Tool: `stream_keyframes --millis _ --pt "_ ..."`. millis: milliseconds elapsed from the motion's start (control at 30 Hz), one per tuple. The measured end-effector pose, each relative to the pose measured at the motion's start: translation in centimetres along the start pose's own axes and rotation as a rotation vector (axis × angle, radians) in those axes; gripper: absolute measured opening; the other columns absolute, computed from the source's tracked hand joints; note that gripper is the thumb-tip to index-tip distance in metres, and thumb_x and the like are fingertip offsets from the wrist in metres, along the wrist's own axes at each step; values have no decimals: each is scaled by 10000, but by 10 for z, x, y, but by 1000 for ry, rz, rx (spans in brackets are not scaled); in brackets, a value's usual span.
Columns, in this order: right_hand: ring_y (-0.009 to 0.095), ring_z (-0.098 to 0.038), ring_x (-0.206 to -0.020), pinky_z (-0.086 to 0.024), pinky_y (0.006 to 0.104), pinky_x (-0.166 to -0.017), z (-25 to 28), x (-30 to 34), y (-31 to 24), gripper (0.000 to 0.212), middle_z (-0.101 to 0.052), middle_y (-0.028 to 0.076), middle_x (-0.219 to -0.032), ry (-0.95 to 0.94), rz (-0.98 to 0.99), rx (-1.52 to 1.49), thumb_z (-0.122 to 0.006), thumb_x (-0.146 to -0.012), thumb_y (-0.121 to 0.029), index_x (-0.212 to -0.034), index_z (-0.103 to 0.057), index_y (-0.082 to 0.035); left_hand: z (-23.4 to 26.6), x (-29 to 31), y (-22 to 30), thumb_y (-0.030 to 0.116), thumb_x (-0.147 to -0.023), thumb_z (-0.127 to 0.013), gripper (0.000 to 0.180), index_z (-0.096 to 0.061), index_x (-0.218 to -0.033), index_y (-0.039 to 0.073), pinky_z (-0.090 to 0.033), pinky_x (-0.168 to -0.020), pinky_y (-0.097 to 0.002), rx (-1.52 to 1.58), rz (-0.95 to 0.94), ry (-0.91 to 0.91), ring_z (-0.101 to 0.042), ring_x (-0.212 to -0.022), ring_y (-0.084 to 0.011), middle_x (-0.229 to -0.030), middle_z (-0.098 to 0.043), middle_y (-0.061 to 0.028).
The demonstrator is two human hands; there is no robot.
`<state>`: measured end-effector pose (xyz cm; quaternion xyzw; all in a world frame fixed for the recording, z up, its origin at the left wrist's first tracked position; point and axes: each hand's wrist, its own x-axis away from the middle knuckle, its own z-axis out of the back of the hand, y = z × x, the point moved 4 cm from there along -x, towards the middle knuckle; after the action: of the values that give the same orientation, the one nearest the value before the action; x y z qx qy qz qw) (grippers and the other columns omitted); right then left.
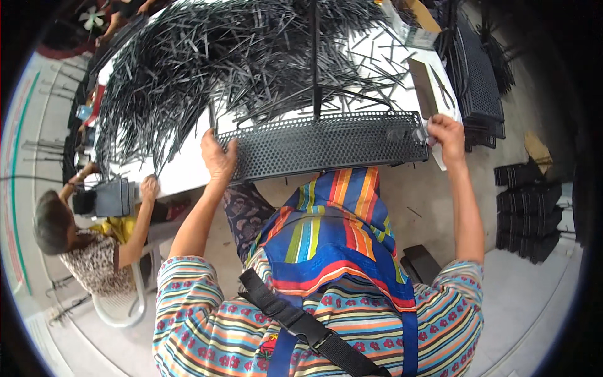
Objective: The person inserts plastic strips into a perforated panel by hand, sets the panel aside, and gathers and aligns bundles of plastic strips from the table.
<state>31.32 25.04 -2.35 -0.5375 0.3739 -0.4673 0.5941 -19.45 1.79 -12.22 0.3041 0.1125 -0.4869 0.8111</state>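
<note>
A long black perforated metal shelf (326, 147) lies across the near edge of the table in front of me, its front hanging slightly over my lap. My left hand (218, 157) grips its left end, with the thumb apart from the fingers. At the other end, my right hand (447, 135) is closed in a pinch beside the shelf's corner. Something small and pale shows by its fingertips, too unclear to name. Beyond the shelf, a great heap of thin black strips (239, 56) covers much of the white table (188, 164).
A dark flat strip (423, 88) lies near my right hand. An open carton (411, 28) stands at the back right. Perforated black panels (480, 81) are stacked right of the table; more black pieces (527, 213) sit lower. A seated co-worker (94, 245) handles black pieces at left.
</note>
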Motion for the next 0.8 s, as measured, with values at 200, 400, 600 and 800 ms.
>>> stream_keyframes --millis 200,400,600,800 --pt "48 -537 -514 -416 197 -465 -134 61 -16 43 -619 3 -664 -348 -65 -216 -672 -820 -35 -858 -664 -17 53 49 128 221 -807 -743 505 -540 -1213 1 -480 -936 -378 764 6 -464 -608 -1078 -273 -1128 -627 -157" --pt "71 -558 -526 -453 202 -462 -213 73 6 53 -622 17 -696 -451 -175 -488 -649 -859 -58 -869 -644 -6 57 89 131 199 -931 -639 384 -546 -1222 -33 -511 -878 -329 1227 362 -728 -641 -968 -200 -1085 -666 -135" --pt "109 -599 -527 -492 228 -454 -229 80 17 91 -646 59 -708 -471 -239 -528 -615 -871 -82 -874 -639 5 78 83 129 47 -905 -646 142 -642 -1018 -39 -546 -715 -274 1225 440 -732 -646 -774 -118 -846 -680 -64" --pt "101 -601 -535 -500 226 -464 -222 85 20 77 -647 59 -702 -475 -266 -493 -667 -838 -70 -851 -638 0 83 80 135 9 -874 -649 97 -630 -960 -32 -531 -698 -264 1013 174 -789 -642 -745 -116 -816 -664 -56"
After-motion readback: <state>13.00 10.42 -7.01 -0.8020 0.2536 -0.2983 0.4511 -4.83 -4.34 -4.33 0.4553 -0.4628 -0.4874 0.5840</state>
